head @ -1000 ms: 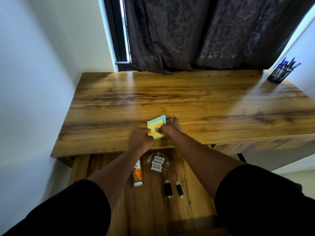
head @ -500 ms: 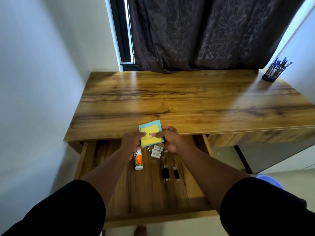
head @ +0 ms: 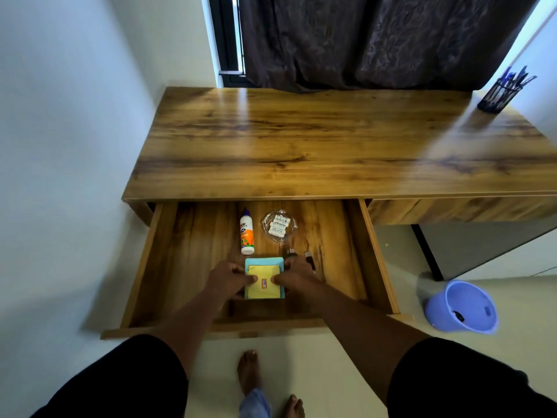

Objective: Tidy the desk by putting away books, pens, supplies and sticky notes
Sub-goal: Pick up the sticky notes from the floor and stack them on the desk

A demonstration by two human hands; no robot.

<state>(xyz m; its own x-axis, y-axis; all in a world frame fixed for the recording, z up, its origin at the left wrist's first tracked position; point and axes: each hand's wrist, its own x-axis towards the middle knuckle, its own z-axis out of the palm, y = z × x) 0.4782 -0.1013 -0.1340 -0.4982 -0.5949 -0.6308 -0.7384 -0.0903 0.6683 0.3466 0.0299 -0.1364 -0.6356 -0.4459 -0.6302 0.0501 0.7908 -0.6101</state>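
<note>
A stack of sticky notes (head: 264,277), yellow pad on a blue one, sits low inside the open wooden drawer (head: 156,254), near its front. My left hand (head: 226,280) grips the stack's left edge, thumb on top. My right hand (head: 297,279) grips the right edge the same way. Farther back in the drawer lie a white and orange glue bottle (head: 247,235) and a clear dish of white batteries (head: 279,225). Two small dark items (head: 307,257) are partly hidden behind my right hand. A mesh pen holder (head: 500,93) with blue pens stands on the desk's far right corner.
The wooden desk top (head: 316,146) stretches above the drawer, with a dark curtain (head: 376,37) behind it. A white wall runs along the left. A blue bucket (head: 465,307) stands on the floor to the right. My bare feet (head: 250,372) are below the drawer front.
Both hands carried the sticky notes off the desk top, toward me and down into the open drawer. The view tilted downward, so the whole drawer now shows.
</note>
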